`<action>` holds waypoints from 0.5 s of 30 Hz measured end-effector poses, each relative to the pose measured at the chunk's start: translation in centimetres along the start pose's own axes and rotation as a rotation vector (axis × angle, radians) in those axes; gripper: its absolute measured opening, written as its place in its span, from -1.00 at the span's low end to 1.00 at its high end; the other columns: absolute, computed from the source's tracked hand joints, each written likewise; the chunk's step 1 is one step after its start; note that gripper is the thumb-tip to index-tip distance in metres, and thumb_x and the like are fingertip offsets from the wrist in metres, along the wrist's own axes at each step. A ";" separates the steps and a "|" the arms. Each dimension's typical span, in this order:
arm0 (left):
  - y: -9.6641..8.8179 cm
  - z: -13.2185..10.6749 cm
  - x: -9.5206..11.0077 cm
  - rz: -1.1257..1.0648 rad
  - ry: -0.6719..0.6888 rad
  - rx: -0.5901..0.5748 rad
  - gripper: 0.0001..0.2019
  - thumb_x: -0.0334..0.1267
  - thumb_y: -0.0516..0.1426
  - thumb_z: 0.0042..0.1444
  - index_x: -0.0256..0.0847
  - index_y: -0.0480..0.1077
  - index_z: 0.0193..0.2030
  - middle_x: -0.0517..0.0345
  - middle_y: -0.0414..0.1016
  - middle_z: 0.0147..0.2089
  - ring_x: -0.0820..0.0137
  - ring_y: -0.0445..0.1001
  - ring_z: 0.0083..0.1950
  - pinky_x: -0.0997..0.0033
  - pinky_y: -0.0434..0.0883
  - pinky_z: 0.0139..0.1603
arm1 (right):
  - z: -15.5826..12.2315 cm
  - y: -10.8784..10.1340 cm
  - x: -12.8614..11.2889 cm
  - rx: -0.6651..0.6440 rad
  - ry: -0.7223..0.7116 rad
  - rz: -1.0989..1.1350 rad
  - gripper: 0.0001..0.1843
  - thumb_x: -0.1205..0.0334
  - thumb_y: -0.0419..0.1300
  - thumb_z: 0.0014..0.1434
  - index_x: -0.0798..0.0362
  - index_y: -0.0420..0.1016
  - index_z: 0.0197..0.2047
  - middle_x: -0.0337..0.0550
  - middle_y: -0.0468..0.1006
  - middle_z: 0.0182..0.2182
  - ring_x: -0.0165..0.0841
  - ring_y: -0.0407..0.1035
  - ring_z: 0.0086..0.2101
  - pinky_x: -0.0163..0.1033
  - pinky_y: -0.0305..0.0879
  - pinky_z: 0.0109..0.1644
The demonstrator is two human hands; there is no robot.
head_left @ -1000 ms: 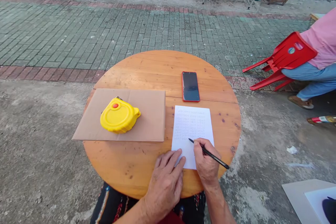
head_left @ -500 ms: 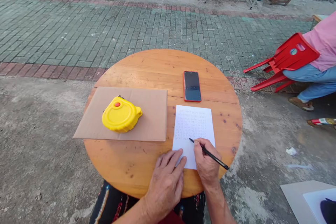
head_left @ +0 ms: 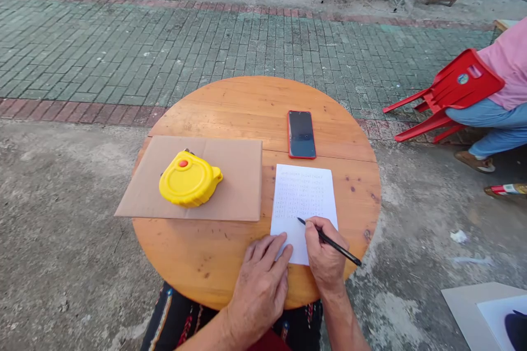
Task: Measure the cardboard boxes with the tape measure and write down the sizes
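Hardly anything has moved since the earlier frame; only my view has shifted slightly, and the pen (head_left: 340, 249) is at the same spot on the paper (head_left: 304, 192). On the left of the round wooden desk (head_left: 247, 104) lies a flat piece of cardboard (head_left: 241, 175), its near left corner jutting past the edge, with a yellow tape measure (head_left: 189, 178) resting on top. To the right of that, at the near side, my left hand (head_left: 261, 279) is palm down, fingers slightly spread and gripping nothing, its fingertips on the near left part of the paper. Rows of small writing, too fine to read, cover the sheet's far part. Just beyond its far edge lies a red-edged phone (head_left: 301, 134), screen up. My right hand (head_left: 325, 255) is closed around the black pen, pinching it close to the tip, which points left at the lowest row; I cannot tell whether it touches. Farther right, off the desk, a red plastic chair (head_left: 465, 79) is against a person (head_left: 508, 66) in pink and blue.
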State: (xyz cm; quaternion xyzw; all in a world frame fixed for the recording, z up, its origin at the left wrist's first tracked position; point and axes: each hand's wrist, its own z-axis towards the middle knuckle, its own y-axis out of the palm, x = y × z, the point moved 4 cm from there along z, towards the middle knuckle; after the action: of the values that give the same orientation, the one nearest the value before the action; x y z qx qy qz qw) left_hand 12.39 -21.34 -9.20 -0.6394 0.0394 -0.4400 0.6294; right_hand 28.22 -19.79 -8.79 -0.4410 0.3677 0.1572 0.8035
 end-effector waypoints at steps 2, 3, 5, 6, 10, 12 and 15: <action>0.0 0.0 0.0 -0.002 -0.001 -0.001 -0.57 -0.51 0.03 0.16 -0.25 0.38 0.17 -0.07 0.41 0.25 0.11 0.37 0.18 -0.01 0.42 0.14 | 0.0 0.0 0.0 0.002 0.008 0.005 -0.82 0.27 0.12 0.24 0.05 0.48 -0.39 -0.29 0.53 -0.57 -0.44 0.37 -0.58 -0.35 0.32 -0.45; 0.0 0.0 0.0 -0.003 -0.001 -0.003 -0.57 -0.51 0.03 0.16 -0.26 0.38 0.17 -0.08 0.41 0.25 0.11 0.36 0.18 -0.01 0.43 0.14 | -0.1 -0.1 0.1 -0.001 0.015 0.012 -0.82 0.27 0.13 0.24 0.05 0.48 -0.39 -0.29 0.53 -0.56 -0.43 0.37 -0.58 -0.35 0.32 -0.45; 0.0 0.0 0.0 -0.004 0.001 -0.008 -0.57 -0.51 0.03 0.17 -0.27 0.38 0.17 -0.08 0.41 0.26 0.11 0.36 0.18 -0.02 0.42 0.14 | -0.2 -0.1 0.4 -0.024 0.046 0.041 -0.82 0.25 0.13 0.24 0.05 0.48 -0.39 -0.28 0.52 -0.57 -0.43 0.37 -0.58 -0.34 0.32 -0.45; 0.0 0.0 0.0 -0.003 0.003 -0.009 -0.57 -0.51 0.03 0.17 -0.26 0.37 0.17 -0.08 0.41 0.26 0.11 0.35 0.18 -0.02 0.42 0.14 | -0.3 -0.1 0.6 -0.041 0.068 0.066 -0.82 0.24 0.14 0.24 0.05 0.49 -0.38 -0.29 0.51 -0.58 -0.43 0.36 -0.59 -0.34 0.31 -0.45; 0.0 0.0 0.0 -0.003 0.002 0.001 -0.58 -0.50 0.03 0.17 -0.25 0.38 0.17 -0.09 0.41 0.25 0.12 0.36 0.18 -0.02 0.43 0.14 | -0.6 -0.1 1.5 -0.065 0.225 0.222 -0.78 0.14 0.16 0.24 0.05 0.49 -0.38 -0.35 0.40 -0.67 -0.43 0.29 -0.64 -0.33 0.24 -0.53; 0.0 -0.1 0.0 -0.006 0.004 0.004 -0.58 -0.50 0.04 0.17 -0.26 0.38 0.17 -0.09 0.41 0.25 0.12 0.36 0.18 -0.01 0.43 0.14 | -0.7 -0.4 2.0 0.022 0.316 0.279 -0.77 0.11 0.17 0.24 0.05 0.48 -0.38 -0.35 0.38 -0.68 -0.43 0.29 -0.64 -0.33 0.24 -0.52; 0.1 -0.1 0.0 -0.006 0.009 0.006 -0.58 -0.51 0.05 0.17 -0.26 0.37 0.17 -0.09 0.41 0.26 0.11 0.36 0.18 -0.01 0.42 0.14 | -0.7 -0.6 2.4 0.155 0.386 0.282 -0.76 0.06 0.19 0.24 0.06 0.49 -0.31 -0.33 0.42 -0.63 -0.40 0.34 -0.58 -0.30 0.30 -0.42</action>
State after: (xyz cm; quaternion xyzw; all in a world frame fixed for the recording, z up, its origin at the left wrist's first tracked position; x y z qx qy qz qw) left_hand 12.38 -21.44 -9.27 -0.6358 0.0390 -0.4446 0.6297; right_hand 29.87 -20.90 -10.40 -0.3442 0.5833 0.1517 0.7199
